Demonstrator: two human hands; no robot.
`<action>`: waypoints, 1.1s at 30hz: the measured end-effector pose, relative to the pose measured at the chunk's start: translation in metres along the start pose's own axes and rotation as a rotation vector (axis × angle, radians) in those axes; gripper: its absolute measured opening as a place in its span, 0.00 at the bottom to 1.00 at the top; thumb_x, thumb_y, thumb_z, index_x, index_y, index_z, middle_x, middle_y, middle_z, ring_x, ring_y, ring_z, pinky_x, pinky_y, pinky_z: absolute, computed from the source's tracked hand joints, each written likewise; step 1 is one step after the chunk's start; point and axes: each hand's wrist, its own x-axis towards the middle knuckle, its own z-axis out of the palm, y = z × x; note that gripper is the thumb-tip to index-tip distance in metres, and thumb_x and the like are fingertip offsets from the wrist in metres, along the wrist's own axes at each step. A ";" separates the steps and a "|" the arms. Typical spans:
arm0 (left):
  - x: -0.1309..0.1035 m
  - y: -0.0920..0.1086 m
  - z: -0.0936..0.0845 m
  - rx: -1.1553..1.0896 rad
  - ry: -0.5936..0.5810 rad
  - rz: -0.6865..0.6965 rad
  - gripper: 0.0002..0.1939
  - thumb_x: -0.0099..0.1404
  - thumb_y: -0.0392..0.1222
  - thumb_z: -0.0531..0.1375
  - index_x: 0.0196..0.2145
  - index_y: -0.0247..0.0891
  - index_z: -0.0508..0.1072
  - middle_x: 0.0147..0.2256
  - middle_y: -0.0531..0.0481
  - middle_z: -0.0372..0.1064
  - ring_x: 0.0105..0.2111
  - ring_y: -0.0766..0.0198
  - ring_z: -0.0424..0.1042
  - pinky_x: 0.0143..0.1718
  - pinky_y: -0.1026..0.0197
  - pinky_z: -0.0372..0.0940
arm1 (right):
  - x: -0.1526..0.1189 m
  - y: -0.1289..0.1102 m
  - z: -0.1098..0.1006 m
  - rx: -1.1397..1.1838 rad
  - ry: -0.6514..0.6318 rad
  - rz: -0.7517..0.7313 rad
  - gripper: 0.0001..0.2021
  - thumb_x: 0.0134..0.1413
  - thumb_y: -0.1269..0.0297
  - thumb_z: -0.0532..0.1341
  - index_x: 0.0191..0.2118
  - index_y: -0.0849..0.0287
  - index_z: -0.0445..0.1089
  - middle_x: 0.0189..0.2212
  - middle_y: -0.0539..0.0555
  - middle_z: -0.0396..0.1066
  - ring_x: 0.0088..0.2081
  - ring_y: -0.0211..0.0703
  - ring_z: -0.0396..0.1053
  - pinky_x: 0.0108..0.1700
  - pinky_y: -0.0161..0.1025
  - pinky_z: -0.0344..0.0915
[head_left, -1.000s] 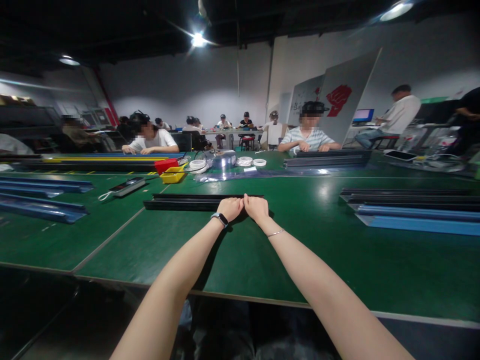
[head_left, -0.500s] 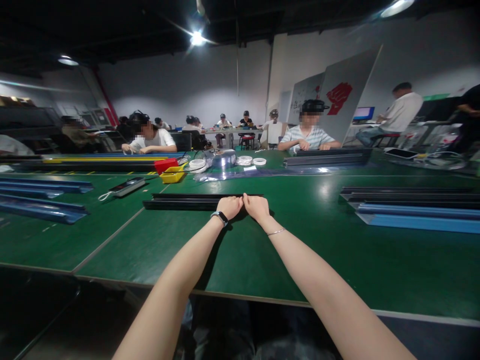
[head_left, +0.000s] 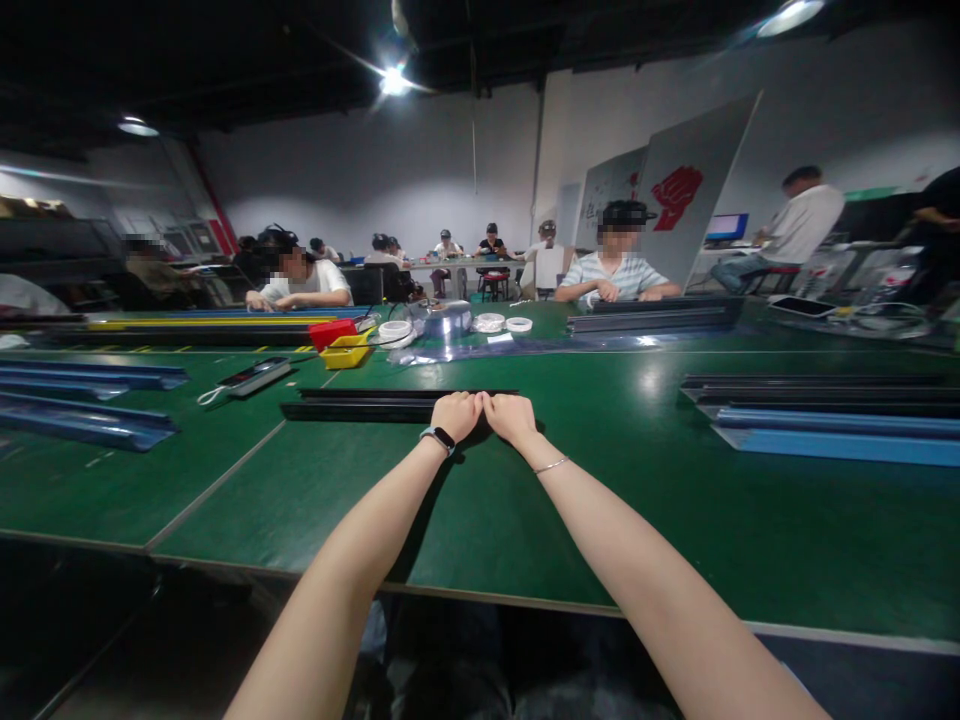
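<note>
A long black channel-shaped profile [head_left: 360,408] lies crosswise on the green table [head_left: 600,520]. At its right end my left hand [head_left: 456,414], with a watch at the wrist, is closed on it. My right hand [head_left: 510,416], with a thin bracelet at the wrist, is closed right beside the left, thumbs nearly touching, also at the profile's right end. The fingertips of both hands are hidden behind the knuckles, and so is the very end of the profile.
Blue profiles [head_left: 82,420] lie at the left, black and blue ones [head_left: 847,435] at the right. A phone-like device [head_left: 255,377], a yellow bin [head_left: 346,351], a red bin [head_left: 332,332] and white rolls [head_left: 489,323] stand farther back. Two people [head_left: 619,270] work across the table.
Both hands and the black profile have shifted slightly to the left. The hands remain closed at its right end.
</note>
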 end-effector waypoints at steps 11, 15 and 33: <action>-0.001 0.004 0.000 0.005 -0.046 0.013 0.26 0.62 0.46 0.37 0.23 0.32 0.69 0.25 0.44 0.67 0.28 0.65 0.65 0.31 0.63 0.55 | 0.001 0.005 -0.002 -0.018 -0.038 -0.004 0.29 0.53 0.53 0.35 0.28 0.62 0.70 0.28 0.59 0.69 0.32 0.40 0.65 0.35 0.34 0.54; 0.000 0.005 0.000 0.027 -0.063 -0.015 0.27 0.62 0.48 0.36 0.24 0.31 0.69 0.25 0.43 0.67 0.28 0.64 0.66 0.30 0.62 0.56 | -0.001 0.005 -0.002 -0.012 -0.013 -0.016 0.29 0.53 0.54 0.34 0.28 0.63 0.69 0.29 0.59 0.69 0.32 0.39 0.65 0.34 0.32 0.54; 0.003 0.007 -0.005 0.034 -0.119 -0.104 0.30 0.61 0.49 0.35 0.24 0.31 0.71 0.25 0.42 0.67 0.29 0.61 0.66 0.31 0.60 0.57 | -0.001 0.004 -0.004 -0.021 0.060 -0.021 0.29 0.54 0.56 0.35 0.26 0.62 0.70 0.27 0.58 0.69 0.31 0.39 0.65 0.33 0.32 0.55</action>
